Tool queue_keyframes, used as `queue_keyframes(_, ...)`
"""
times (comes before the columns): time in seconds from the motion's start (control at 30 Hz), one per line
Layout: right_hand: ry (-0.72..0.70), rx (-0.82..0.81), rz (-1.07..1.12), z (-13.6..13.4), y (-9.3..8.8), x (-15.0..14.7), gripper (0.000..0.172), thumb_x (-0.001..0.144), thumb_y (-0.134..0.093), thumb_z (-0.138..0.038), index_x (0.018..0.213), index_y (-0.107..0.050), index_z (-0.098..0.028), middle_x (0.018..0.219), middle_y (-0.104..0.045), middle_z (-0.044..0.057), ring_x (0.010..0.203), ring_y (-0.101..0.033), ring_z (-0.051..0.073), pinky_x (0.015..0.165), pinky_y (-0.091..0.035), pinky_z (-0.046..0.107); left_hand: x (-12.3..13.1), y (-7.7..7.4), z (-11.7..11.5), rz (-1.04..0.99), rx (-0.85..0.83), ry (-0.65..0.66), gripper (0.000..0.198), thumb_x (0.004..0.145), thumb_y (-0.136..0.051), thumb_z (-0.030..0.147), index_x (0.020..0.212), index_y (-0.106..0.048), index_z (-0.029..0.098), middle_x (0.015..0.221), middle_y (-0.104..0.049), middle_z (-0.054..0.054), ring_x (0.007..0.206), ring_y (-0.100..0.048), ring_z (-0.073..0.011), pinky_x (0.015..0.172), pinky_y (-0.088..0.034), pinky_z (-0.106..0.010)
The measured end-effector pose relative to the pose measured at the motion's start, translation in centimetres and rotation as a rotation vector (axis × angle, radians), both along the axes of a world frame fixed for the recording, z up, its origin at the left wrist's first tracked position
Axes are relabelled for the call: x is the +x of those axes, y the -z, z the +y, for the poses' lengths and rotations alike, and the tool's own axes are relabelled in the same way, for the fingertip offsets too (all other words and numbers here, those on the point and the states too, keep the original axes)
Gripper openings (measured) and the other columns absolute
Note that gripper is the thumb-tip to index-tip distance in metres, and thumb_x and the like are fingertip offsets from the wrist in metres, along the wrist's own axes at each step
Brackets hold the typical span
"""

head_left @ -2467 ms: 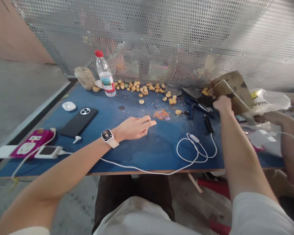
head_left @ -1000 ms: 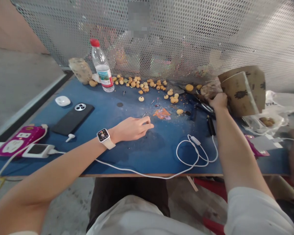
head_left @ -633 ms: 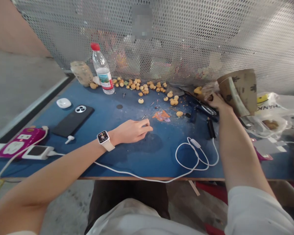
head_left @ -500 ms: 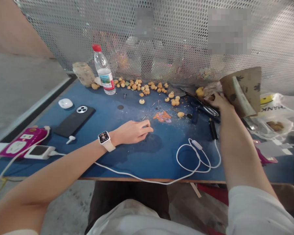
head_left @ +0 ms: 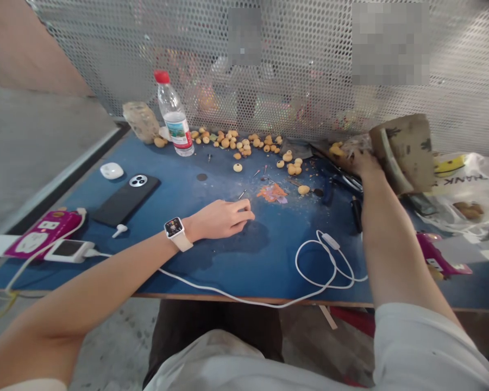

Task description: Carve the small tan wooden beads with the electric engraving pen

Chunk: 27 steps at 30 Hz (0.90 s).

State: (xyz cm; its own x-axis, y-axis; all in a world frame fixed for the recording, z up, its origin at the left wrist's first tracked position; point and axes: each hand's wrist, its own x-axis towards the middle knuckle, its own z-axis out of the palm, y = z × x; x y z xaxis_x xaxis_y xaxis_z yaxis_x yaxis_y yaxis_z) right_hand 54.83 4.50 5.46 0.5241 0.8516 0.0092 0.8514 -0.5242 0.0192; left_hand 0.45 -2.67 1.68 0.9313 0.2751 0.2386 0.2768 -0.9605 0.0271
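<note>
- Perforated metal screen (head_left: 293, 65) closes the far edge of a blue work board (head_left: 269, 263), seen from the head camera, with a concrete floor (head_left: 114, 347) below the near edge.
- Right hand (head_left: 364, 164), at the far right of the board, is closed around a folded brown card (head_left: 403, 152) and a crumpled clear wrapper (head_left: 352, 145). Its fingers press into the wrapper, and a few round tan beads (head_left: 336, 150) show just left of them.
- The card stands tilted, its fold running from far left to near right. The right hand is much nearer to it and touches its lower left edge.
- Left hand (head_left: 219, 219) rests mid-board, well apart from the card, fingers curled narrowly together. Whether they pinch anything is too small to tell. A thin metal pin (head_left: 242, 194) lies just far of the fingertips, and an orange scrap (head_left: 272, 193) lies to the right.
- A smartwatch (head_left: 174, 227) sits on the left wrist.
- More tan beads (head_left: 244, 146) spread along the far edge beside a red-capped water bottle (head_left: 173, 114).
- At near left lie a black phone (head_left: 126, 200), a white earbud (head_left: 119, 230) and a magenta power strip (head_left: 44, 226). A white cable (head_left: 321, 277) loops near right.
</note>
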Motion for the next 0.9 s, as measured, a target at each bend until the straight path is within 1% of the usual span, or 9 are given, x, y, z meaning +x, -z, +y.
queue_keyframes(0.17, 0.062, -0.091, -0.01, 0.1, -0.3, 0.2, 0.06, 0.132, -0.057, -0.014, 0.191, -0.056, -0.004, 0.177, -0.067, 0.047, 0.15, -0.075, 0.036, 0.104, -0.042, 0.046, 0.1, -0.2, -0.1, 0.011, -0.011, -0.008, 0.03, 0.127, -0.057, 0.021, 0.132, -0.086, 0.021, 0.129, -0.082, -0.008, 0.08, -0.073, -0.0141, 0.066, -0.047, -0.031)
queue_keyframes(0.27, 0.047, -0.083, -0.004, 0.0, -0.4, 0.7, 0.06, 0.13, -0.062, -0.015, 0.19, -0.061, -0.007, 0.176, -0.068, 0.046, 0.146, -0.078, 0.035, 0.102, -0.045, 0.043, 0.2, -0.2, -0.1, 0.017, -0.015, -0.02, 0.03, 0.127, -0.056, 0.021, 0.13, -0.086, 0.021, 0.128, -0.082, -0.008, 0.079, -0.073, -0.0142, 0.066, -0.046, -0.031)
queue_keyframes(0.37, 0.01, -0.045, 0.005, 0.1, -0.6, 1.6, 0.057, 0.126, -0.07, -0.015, 0.183, -0.071, -0.008, 0.176, -0.07, 0.044, 0.141, -0.08, 0.035, 0.103, -0.048, 0.043, 0.2, -0.2, -0.1, 0.025, -0.026, -0.028, 0.029, 0.127, -0.056, 0.021, 0.129, -0.086, 0.022, 0.128, -0.082, -0.008, 0.078, -0.071, -0.0137, 0.067, -0.046, -0.031)
queue_keyframes(0.5, -0.028, 0.052, 0.003, 0.4, -0.9, 2.5, 0.055, 0.115, -0.072, 0.001, 0.168, -0.085, -0.007, 0.169, -0.073, 0.044, 0.124, -0.082, 0.03, 0.105, -0.05, 0.045, 0.1, -0.2, -0.1, 0.006, -0.032, -0.012, 0.025, 0.125, -0.06, 0.019, 0.128, -0.085, 0.021, 0.128, -0.081, -0.008, 0.078, -0.07, -0.0133, 0.067, -0.045, -0.03)
queue_keyframes(0.6, -0.02, 0.146, -0.008, 0.5, -1.2, 2.7, 0.061, 0.111, -0.072, 0.008, 0.17, -0.083, -0.003, 0.173, -0.068, 0.047, 0.117, -0.08, 0.028, 0.104, -0.048, 0.047, 0.1, -0.1, 0.0, -0.007, -0.033, -0.004, 0.024, 0.125, -0.061, 0.019, 0.128, -0.085, 0.022, 0.128, -0.081, -0.008, 0.078, -0.07, -0.0131, 0.067, -0.045, -0.03)
queue_keyframes(0.67, -0.012, 0.189, -0.005, 0.4, -1.4, 2.7, 0.06, 0.109, -0.075, 0.009, 0.169, -0.082, 0.0, 0.171, -0.067, 0.05, 0.116, -0.08, 0.029, 0.103, -0.046, 0.049, 0.1, 0.0, 0.0, -0.017, -0.029, 0.0, 0.024, 0.125, -0.061, 0.019, 0.128, -0.086, 0.022, 0.129, -0.081, -0.008, 0.079, -0.071, -0.0132, 0.067, -0.044, -0.03)
queue_keyframes(0.8, -0.008, 0.275, 0.002, 0.0, -1.9, 2.3, 0.05, 0.111, -0.073, 0.009, 0.16, -0.084, 0.004, 0.163, -0.072, 0.05, 0.114, -0.078, 0.028, 0.102, -0.044, 0.05, 0.1, 0.4, 0.2, -0.042, -0.007, 0.001, 0.025, 0.124, -0.062, 0.019, 0.127, -0.086, 0.021, 0.13, -0.082, -0.008, 0.08, -0.072, -0.0135, 0.066, -0.043, -0.03)
queue_keyframes(0.87, -0.001, 0.398, 0.02, -0.1, -2.0, 1.4, 0.047, 0.112, -0.074, 0.007, 0.159, -0.082, 0.004, 0.16, -0.074, 0.048, 0.113, -0.075, 0.026, 0.102, -0.046, 0.049, 0.1, 0.6, 0.3, -0.056, 0.003, -0.007, 0.026, 0.124, -0.061, 0.018, 0.126, -0.087, 0.021, 0.132, -0.082, -0.009, 0.081, -0.073, -0.0139, 0.065, -0.043, -0.03)
queue_keyframes(0.9, -0.006, 0.479, 0.051, -0.1, -2.0, 0.8, 0.044, 0.111, -0.077, 0.006, 0.155, -0.082, 0.003, 0.155, -0.077, 0.044, 0.111, -0.074, 0.025, 0.103, -0.047, 0.047, 0.1, 0.7, 0.4, -0.067, 0.007, -0.015, 0.026, 0.123, -0.061, 0.018, 0.125, -0.087, 0.021, 0.132, -0.082, -0.009, 0.082, -0.074, -0.0144, 0.064, -0.043, -0.03)
